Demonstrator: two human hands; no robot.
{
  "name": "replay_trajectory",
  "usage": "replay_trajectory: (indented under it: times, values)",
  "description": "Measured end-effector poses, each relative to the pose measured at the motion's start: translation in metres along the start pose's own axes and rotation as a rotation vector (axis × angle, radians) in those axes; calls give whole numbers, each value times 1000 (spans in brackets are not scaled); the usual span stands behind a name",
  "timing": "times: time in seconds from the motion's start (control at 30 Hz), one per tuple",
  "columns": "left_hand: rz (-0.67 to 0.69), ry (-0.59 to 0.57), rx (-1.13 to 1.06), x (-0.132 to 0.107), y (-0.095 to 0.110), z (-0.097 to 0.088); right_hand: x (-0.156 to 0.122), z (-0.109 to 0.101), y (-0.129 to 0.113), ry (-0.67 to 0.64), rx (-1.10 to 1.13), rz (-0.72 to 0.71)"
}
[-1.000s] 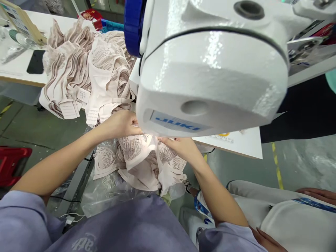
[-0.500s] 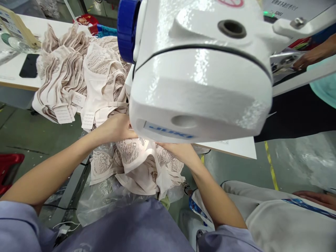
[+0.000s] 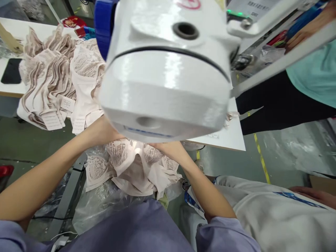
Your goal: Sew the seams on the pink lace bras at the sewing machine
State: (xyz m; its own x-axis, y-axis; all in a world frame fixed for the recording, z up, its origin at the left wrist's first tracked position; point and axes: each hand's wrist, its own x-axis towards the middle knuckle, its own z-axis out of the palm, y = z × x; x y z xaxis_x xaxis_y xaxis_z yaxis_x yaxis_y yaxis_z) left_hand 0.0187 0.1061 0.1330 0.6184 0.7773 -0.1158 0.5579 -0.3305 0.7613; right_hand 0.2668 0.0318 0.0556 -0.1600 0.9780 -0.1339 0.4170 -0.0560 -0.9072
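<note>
A beige lace bra point(image 3: 123, 154), lit by a small lamp, hangs below the white sewing machine head point(image 3: 165, 94). My left hand point(image 3: 111, 132) grips its upper edge from the left, its fingertips covered by the machine head. On the other side my right hand point(image 3: 168, 148) is closed on the same bra, its fingers also largely out of sight. The needle area is hidden behind the machine head. More beige bras droop around the held one, over clear plastic. At the left, a stack of beige bras point(image 3: 47, 84) with white tags lies on the white table point(image 3: 10, 90).
A blue handwheel point(image 3: 103, 28) sits on the machine's left. A black phone point(image 3: 12, 71) lies on the table. At the right stands a person in a teal top point(image 3: 315, 77); nearer, another person's light trousers point(image 3: 252, 203) show. A white bar point(image 3: 283, 70) slants across the upper right.
The view has shifted, so the machine and table appear further left and more of the person in teal shows. Both hands stay on the bra, with little movement relative to the machine.
</note>
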Motion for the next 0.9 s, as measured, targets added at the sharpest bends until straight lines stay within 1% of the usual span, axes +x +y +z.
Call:
replay_trajectory:
  times: [0.1, 0.2, 0.27, 0.33, 0.43, 0.5, 0.57, 0.63, 0.7, 0.8, 0.87, 0.9]
  values:
    - [30, -20, 15, 1, -8, -1, 0, 1, 4, 26, 26, 16]
    - [-34, -1, 61, -3, -7, 0, -1, 1, 9, 55, 69, 34]
    - [-83, -4, 90, -5, -5, 0, -1, 0, 13, 53, 97, 45]
    - [-99, -13, 83, -7, -3, 1, -1, 0, 20, 46, 127, 64]
    - [-91, -6, 54, -6, -4, 2, -1, 6, 38, 49, 228, 112]
    - [-77, 9, 54, -5, -8, 4, -3, 17, 56, 58, 370, 155]
    - [-51, 20, 60, -3, -11, 6, -6, 32, 75, 51, 561, 202]
    - [-27, 27, 69, -2, -13, 8, -12, 46, 91, 19, 750, 248]
    - [-12, 34, 76, -2, -15, 8, -19, 51, 101, -49, 896, 280]
    - [-7, 42, 79, -1, -14, 8, -31, 45, 107, -192, 1009, 285]
    - [-8, 44, 81, -1, -11, 8, -40, 36, 110, -268, 1022, 292]
    - [-13, 43, 81, -1, -10, 8, -45, 32, 112, -287, 1016, 305]
